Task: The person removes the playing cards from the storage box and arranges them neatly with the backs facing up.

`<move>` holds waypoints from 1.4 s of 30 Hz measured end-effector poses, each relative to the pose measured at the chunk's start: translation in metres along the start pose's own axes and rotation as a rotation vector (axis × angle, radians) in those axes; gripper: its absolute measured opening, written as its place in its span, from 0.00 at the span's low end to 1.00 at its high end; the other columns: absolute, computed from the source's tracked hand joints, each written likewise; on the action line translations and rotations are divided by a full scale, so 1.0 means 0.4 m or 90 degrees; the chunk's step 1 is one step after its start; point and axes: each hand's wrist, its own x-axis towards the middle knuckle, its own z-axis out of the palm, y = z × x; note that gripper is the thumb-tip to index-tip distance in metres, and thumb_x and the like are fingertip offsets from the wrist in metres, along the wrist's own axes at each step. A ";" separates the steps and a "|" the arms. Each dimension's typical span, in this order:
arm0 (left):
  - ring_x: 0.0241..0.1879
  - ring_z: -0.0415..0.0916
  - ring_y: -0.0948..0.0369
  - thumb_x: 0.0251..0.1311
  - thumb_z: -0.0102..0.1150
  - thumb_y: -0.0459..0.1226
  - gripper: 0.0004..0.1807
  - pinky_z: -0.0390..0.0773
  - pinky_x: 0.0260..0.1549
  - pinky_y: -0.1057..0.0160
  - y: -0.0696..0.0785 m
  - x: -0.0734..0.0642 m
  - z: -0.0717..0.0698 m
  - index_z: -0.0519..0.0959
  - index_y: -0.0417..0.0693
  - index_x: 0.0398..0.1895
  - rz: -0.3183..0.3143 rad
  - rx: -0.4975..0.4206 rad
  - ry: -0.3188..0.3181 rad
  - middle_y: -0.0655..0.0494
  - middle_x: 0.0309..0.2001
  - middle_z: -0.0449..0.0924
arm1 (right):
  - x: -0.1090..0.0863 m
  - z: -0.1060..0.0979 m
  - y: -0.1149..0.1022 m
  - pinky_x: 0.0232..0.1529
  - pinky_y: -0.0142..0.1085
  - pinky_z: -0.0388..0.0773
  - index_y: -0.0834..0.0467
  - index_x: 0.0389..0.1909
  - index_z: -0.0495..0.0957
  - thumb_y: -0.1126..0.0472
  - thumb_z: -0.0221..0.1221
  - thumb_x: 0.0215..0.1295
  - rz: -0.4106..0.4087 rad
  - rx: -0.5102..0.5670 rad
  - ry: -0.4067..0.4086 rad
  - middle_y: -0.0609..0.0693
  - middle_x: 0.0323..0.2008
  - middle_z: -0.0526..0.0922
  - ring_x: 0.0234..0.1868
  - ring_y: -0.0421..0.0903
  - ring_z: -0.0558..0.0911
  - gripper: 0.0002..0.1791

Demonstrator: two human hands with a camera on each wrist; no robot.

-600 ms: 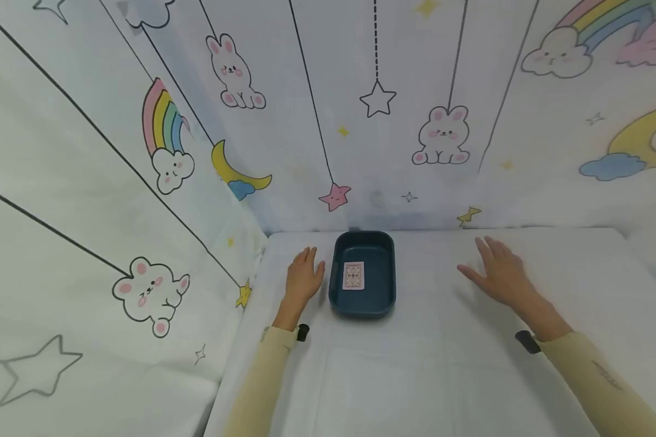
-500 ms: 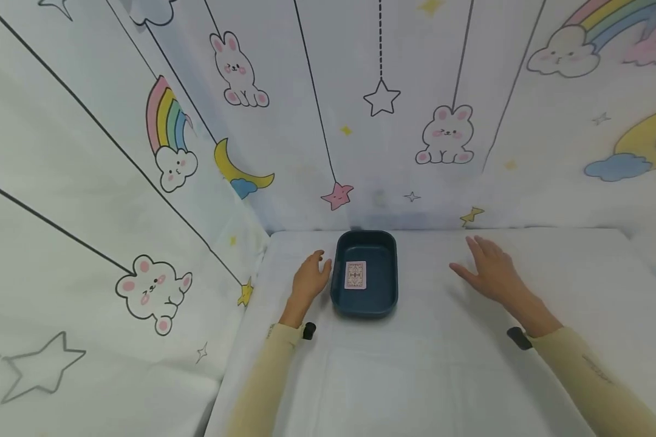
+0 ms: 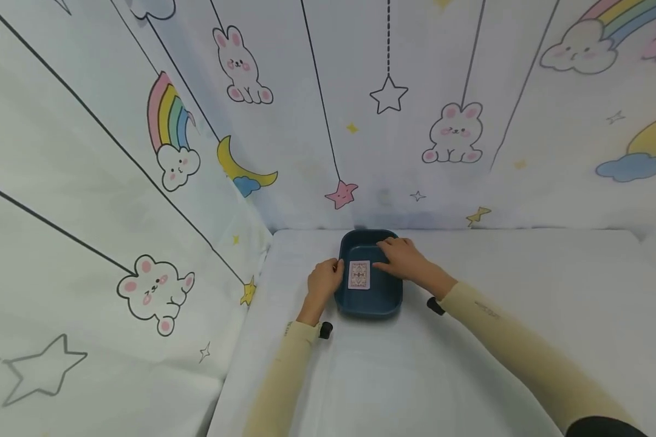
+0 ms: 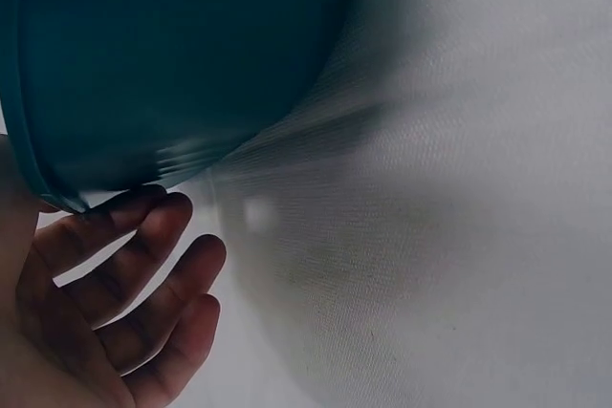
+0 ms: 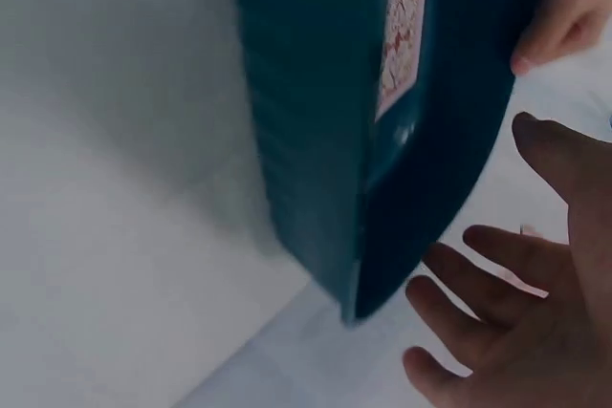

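A dark teal rectangular tray (image 3: 384, 294) sits on the white-covered table, with one playing card (image 3: 359, 275) lying back up on its floor, left of centre. At the tray's left rim my left hand (image 3: 325, 281) pinches the edge. Its thumb is over the rim, and in the left wrist view the fingers of this left hand (image 4: 124, 293) bend beside the outer wall. Over the tray's right side reaches my right hand (image 3: 407, 260). Seen from the right wrist, this right hand (image 5: 516, 322) has its fingers spread above the rim, apart from the card (image 5: 403, 40).
White cloth (image 3: 393, 376) covers the table. Behind the tray rises a back wall sheet (image 3: 382, 158) with printed rabbits, stars and rainbows, and a similar side sheet (image 3: 104, 230) stands at the left. The tray's far end is close to the back wall.
My right hand has swung left from beside the tray to over its right side. My left hand has moved right onto the left rim. The card still lies in the tray.
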 end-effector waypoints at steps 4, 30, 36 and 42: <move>0.19 0.70 0.59 0.75 0.47 0.48 0.21 0.64 0.20 0.62 0.000 0.003 -0.002 0.75 0.50 0.22 -0.002 0.004 0.005 0.55 0.22 0.77 | 0.073 0.013 -0.047 0.62 0.59 0.71 0.64 0.68 0.69 0.42 0.62 0.68 -0.008 -0.035 -0.085 0.65 0.63 0.76 0.62 0.63 0.76 0.38; 0.21 0.72 0.60 0.76 0.46 0.48 0.21 0.66 0.20 0.60 -0.010 0.002 0.011 0.76 0.51 0.25 -0.016 -0.005 -0.010 0.56 0.24 0.79 | 0.162 0.088 -0.102 0.65 0.60 0.68 0.67 0.69 0.66 0.46 0.71 0.58 0.052 -0.039 -0.249 0.69 0.68 0.65 0.68 0.68 0.68 0.45; 0.21 0.71 0.60 0.76 0.45 0.49 0.21 0.65 0.20 0.61 -0.005 -0.002 0.012 0.75 0.50 0.25 -0.020 -0.010 -0.022 0.55 0.24 0.79 | 0.159 0.100 -0.099 0.63 0.58 0.72 0.68 0.71 0.63 0.45 0.72 0.57 0.059 -0.048 -0.218 0.69 0.67 0.67 0.66 0.67 0.71 0.49; 0.20 0.71 0.60 0.77 0.44 0.49 0.21 0.64 0.20 0.62 -0.008 0.001 0.012 0.75 0.51 0.25 -0.022 -0.005 -0.019 0.55 0.24 0.79 | 0.156 0.107 -0.102 0.55 0.53 0.77 0.67 0.70 0.57 0.51 0.68 0.63 0.072 -0.037 -0.137 0.70 0.62 0.69 0.58 0.64 0.76 0.44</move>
